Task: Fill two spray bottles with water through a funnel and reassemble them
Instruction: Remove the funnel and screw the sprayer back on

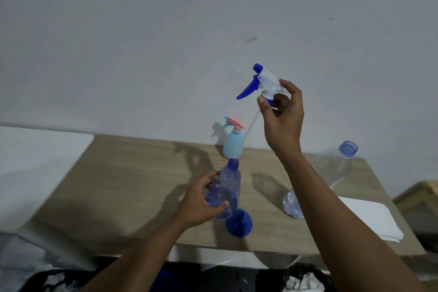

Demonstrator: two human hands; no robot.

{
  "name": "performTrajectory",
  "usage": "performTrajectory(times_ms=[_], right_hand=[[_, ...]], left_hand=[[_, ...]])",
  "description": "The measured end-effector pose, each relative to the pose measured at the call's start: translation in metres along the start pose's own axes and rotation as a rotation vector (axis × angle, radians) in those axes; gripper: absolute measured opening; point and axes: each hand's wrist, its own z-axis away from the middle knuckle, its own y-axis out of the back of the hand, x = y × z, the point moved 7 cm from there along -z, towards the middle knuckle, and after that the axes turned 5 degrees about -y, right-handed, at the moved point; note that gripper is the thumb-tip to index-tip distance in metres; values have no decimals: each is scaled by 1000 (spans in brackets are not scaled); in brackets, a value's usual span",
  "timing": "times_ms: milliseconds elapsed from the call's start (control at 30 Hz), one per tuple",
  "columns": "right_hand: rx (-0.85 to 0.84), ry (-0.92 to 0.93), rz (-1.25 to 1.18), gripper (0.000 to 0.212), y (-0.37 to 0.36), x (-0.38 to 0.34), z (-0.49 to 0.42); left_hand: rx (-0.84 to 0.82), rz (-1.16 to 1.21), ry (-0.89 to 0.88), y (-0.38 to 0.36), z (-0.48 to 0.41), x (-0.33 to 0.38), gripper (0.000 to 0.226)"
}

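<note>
Right hand (pixel 283 114) up high, fingers pinched round the collar of a white-and-blue trigger spray head (pixel 259 83), dip tube hanging below. Left hand (pixel 201 204) wrapped round the clear blue plastic spray bottle (pixel 228 187), neck open, standing on the wooden worktop (pixel 132 185). Blue plastic funnel (pixel 239 223) lies just beside it. Pale blue-and-pink spray bottle (pixel 232 142) w/ head on, by the wall. Clear water bottle (pixel 331 168), uncapped, lies to the right.

Wood-grain table (pixel 132 187), long edge against the wall. On it: light-blue spray bottle with pink trigger (pixel 233 142) upright at 12 o'clock; clear blue bottle, neck open (pixel 227 193), centre; blue funnel (pixel 239 223) just beside its base at 6; uncapped clear water bottle (pixel 331 168) tilted at 2; white folded cloth (pixel 372 218) at 4.
</note>
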Motion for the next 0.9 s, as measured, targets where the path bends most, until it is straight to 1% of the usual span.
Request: performTrajectory(times_ms=[133,233,333,433,533,733,833,900], right_hand=[[-97,-63,10,45,-2,4,22],[-205,-177,-2,43,-6,21,47],[-298,-295,-10,39,-5,35,66],[-314,-362,-42,35,3,34,77],[-297,-383,-59,33,10,27,82],[-291,-321,-18,30,19,16,88],[-286,-283,9,33,24,9,85],[-291,-271,-2,41,27,6,85]], left_hand=[[20,39,0,-1,3,13,73],[29,55,-28,-2,4,26,73],[11,54,-52,-3,6,37,79],[-11,47,-73,-5,7,48,78],[-44,36,-76,-8,9,58,79],[-69,23,-89,-12,11,76,81],[-74,28,-98,-12,11,83,81],[-75,40,-109,-11,11,87,84]])
